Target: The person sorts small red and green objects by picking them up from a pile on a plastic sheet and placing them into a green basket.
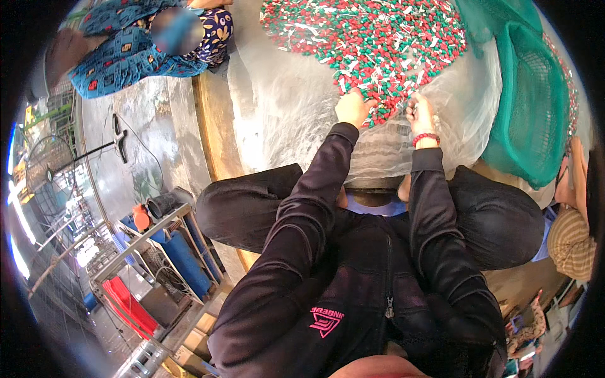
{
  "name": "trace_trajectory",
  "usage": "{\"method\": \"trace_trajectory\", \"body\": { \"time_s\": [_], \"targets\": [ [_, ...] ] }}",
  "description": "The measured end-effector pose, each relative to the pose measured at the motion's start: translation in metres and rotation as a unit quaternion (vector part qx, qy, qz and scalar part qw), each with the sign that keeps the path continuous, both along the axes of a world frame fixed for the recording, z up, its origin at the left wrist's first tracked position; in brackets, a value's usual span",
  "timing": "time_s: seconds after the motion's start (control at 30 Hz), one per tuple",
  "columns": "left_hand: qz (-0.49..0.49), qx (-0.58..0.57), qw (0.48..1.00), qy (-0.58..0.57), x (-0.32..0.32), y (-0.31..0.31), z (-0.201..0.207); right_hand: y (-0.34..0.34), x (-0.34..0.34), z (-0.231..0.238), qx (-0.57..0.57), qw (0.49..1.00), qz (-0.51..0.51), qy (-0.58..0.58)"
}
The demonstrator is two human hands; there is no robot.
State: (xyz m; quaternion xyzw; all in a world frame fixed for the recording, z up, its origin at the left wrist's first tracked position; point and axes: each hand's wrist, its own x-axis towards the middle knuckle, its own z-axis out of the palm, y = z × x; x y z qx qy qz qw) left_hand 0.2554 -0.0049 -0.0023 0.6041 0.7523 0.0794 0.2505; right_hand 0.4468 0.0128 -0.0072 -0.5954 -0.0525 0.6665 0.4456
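Observation:
A broad heap of small red, green and white pieces (384,57) lies ahead of me on a translucent whitish sheet (283,126); what they are is too small to tell. At the heap's near left edge, my left hand (354,108) rests against the pieces, its thumb apart from the other fingers. My right hand (422,116), with a red bead bracelet (426,137) at the wrist, is at the near right edge. Its fingers are curled together, and whatever they hold is too small to make out. A narrow tip of the heap lies between both hands.
To the right stands a green plastic basket (526,107). A person in blue patterned clothes (135,57) sits at the far left. On the left are a metal-framed cart (183,252), a red item (129,305) and a fan (53,157). Another person's striped cloth (570,242) shows at the right.

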Motion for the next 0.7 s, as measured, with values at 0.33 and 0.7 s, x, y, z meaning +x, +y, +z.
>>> {"method": "trace_trajectory", "body": {
  "time_s": [0.33, 0.7],
  "targets": [
    [-0.077, -0.072, 0.994, 0.027, -0.02, 0.02, -0.015, 0.017, -0.07, -0.03, 0.042, 0.797, 0.31, -0.516],
    [-0.262, -0.089, 0.957, 0.087, 0.013, 0.004, -0.008, 0.014, -0.042, -0.025, 0.125, 0.897, 0.266, -0.33]
  ]
}}
